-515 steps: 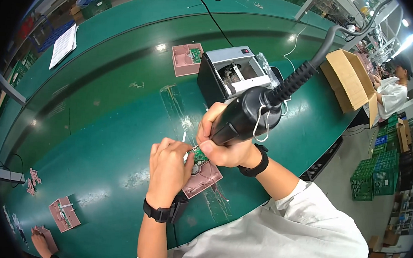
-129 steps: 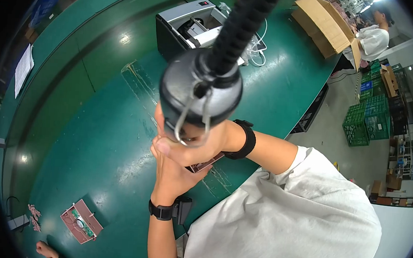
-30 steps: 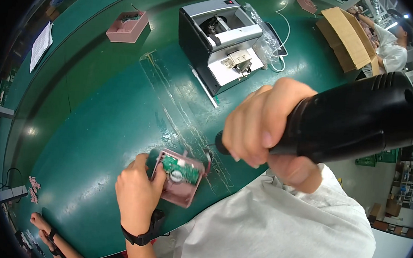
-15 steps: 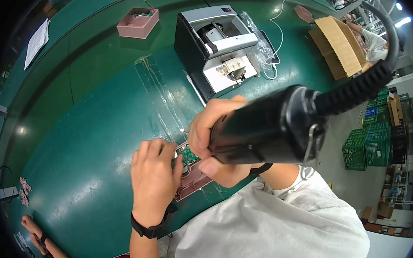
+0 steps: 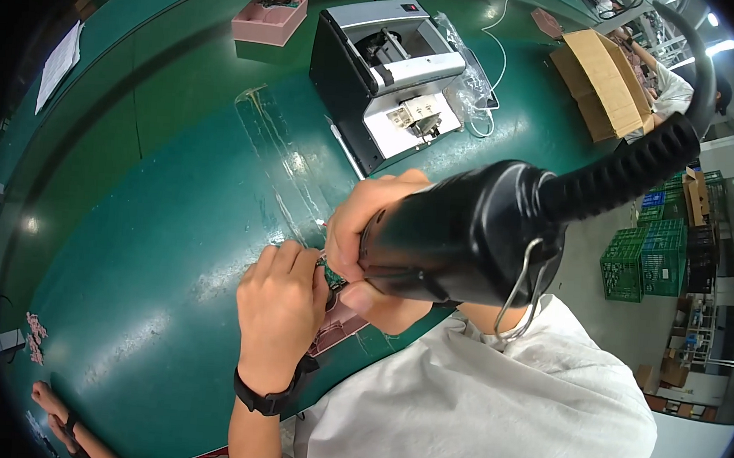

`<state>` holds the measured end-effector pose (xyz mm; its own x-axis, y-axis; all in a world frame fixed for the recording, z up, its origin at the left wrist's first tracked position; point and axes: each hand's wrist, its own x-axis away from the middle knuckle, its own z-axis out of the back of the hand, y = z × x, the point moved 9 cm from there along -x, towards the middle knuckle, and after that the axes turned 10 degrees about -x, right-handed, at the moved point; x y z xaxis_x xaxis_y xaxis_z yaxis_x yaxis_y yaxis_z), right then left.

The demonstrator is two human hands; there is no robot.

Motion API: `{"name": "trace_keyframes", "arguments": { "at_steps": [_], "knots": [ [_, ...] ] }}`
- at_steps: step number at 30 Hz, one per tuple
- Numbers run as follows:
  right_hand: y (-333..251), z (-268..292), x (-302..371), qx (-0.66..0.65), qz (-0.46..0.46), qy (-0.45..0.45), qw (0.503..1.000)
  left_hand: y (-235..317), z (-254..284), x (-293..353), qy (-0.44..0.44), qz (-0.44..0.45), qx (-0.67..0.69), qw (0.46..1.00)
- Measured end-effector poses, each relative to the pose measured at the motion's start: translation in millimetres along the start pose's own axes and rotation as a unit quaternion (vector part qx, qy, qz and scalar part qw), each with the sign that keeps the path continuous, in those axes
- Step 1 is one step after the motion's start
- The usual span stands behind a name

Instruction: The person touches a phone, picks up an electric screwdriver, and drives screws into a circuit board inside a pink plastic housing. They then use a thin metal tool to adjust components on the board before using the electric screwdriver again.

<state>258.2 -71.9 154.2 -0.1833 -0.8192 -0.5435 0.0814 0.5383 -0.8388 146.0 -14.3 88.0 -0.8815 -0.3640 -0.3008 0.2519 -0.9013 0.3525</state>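
Note:
My right hand (image 5: 357, 224) is wrapped around a black corded electric screwdriver (image 5: 456, 235), its hanging wire loop toward the upper arm. The tool's tip is hidden behind my fingers. Below it lies a pink plastic case (image 5: 341, 331) with a green circuit board (image 5: 330, 275) inside. My left hand (image 5: 279, 304), with a black band on the wrist, closes its bent fingers and thumb on the case's left side. Part of the case and board is covered by both hands.
A grey and black machine (image 5: 386, 77) stands beyond my hands, with clear plastic wrap (image 5: 472, 92) beside it. A pink box (image 5: 269, 20) holds small parts. There is a cardboard box (image 5: 603, 84) at the far right. Another person's hands (image 5: 52, 407) rest at lower left.
The screwdriver and my right hand have shifted slightly left, and the tool's wire loop has swung. My left hand stays on the case. The whole view has moved a little.

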Motion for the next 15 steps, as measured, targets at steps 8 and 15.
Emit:
{"name": "trace_keyframes", "arguments": {
  "at_steps": [8,15],
  "knots": [
    [-12,0,-3,0.041,0.076,0.047,0.995,-3,-1,1,0.022,0.009,0.030,0.999],
    [-14,-6,-9,0.108,0.007,-0.031,0.994,-5,3,3,0.034,0.019,0.045,0.998]
  ]
}}
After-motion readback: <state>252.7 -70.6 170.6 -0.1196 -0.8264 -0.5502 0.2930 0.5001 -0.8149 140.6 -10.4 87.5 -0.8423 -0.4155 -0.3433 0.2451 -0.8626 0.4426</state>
